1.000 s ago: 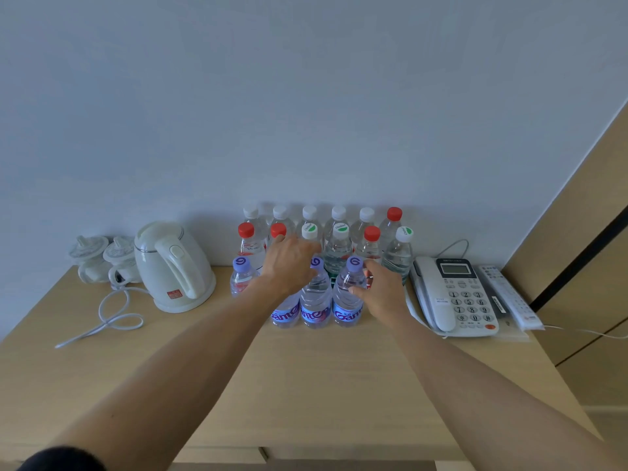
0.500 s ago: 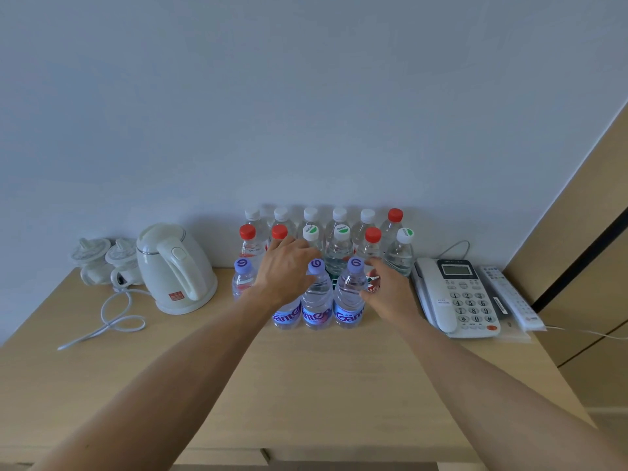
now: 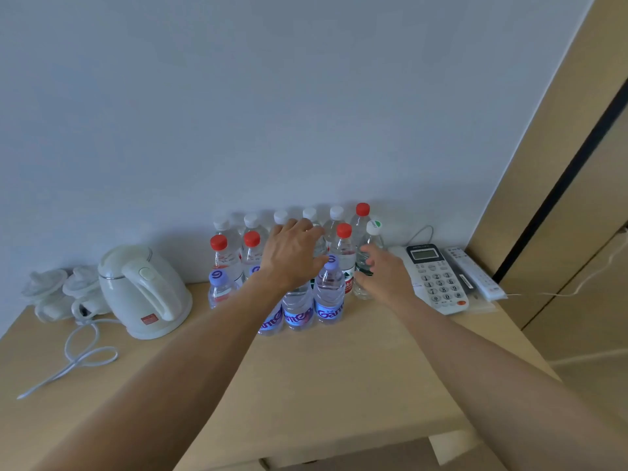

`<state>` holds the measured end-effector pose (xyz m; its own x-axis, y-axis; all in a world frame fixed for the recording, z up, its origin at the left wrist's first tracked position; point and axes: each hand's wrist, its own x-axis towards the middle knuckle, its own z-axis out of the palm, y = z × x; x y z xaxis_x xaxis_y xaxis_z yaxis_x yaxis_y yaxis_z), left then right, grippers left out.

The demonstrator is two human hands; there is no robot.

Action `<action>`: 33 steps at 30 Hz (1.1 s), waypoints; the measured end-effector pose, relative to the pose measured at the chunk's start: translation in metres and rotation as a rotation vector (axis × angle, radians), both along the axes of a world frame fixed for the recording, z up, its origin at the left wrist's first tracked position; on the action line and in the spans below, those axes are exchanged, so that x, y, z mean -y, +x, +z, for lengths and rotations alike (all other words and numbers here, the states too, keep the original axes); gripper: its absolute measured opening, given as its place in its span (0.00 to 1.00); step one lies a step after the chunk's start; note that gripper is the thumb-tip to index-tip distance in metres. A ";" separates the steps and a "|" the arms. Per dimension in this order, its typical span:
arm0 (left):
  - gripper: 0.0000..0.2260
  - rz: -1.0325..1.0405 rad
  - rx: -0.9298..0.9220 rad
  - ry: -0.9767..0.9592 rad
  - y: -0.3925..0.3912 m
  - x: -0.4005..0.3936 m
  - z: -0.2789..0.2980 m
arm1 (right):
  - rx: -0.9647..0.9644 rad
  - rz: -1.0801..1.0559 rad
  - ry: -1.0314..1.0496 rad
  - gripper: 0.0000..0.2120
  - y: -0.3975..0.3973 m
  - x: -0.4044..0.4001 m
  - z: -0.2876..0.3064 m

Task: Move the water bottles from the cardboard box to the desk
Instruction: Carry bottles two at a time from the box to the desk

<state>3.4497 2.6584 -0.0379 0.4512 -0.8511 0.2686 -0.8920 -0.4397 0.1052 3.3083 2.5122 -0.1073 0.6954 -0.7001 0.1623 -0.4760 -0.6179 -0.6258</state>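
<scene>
Since half a second ago, the right hand (image 3: 382,271) has slid rightward off the purple-capped front row to the green-labelled bottle (image 3: 368,260) at the right end of the cluster, and the left hand (image 3: 292,254) has lifted deeper over the middle bottles. The right grip curls round that bottle's side, thumb and fingers wrapping its lower half. The left grip is loosely spread, palm down, fingers reaching over caps in the middle rows; whether it touches one cannot be told.

The water bottles (image 3: 295,263) stand upright in a tight block against the wall (image 3: 272,96), on the table (image 3: 323,375): white caps at the back, red caps in the middle, purple-capped bottles (image 3: 329,290) in front. The cardboard box is out of view.

To the left of the block stands a white kettle (image 3: 146,290), well apart from the bottles, with its cord (image 3: 78,358) looped toward the table's left edge and two white cups (image 3: 57,290) behind it. To the right, a desk phone (image 3: 435,277) lies just beside the held bottle, with a remote (image 3: 472,277) beyond it near the right edge. A broad bare stretch of tabletop lies between the front row and the near edge.
</scene>
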 end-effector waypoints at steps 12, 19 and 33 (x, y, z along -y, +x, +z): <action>0.26 -0.310 -0.015 0.073 -0.084 0.084 -0.008 | -0.347 -0.354 -0.067 0.27 -0.109 0.016 0.015; 0.22 -0.477 -0.007 0.177 -0.163 0.132 -0.019 | -0.497 -0.508 0.006 0.24 -0.204 0.023 0.025; 0.19 -0.684 0.038 0.406 -0.393 0.199 -0.038 | -0.519 -0.771 0.115 0.24 -0.434 0.040 0.001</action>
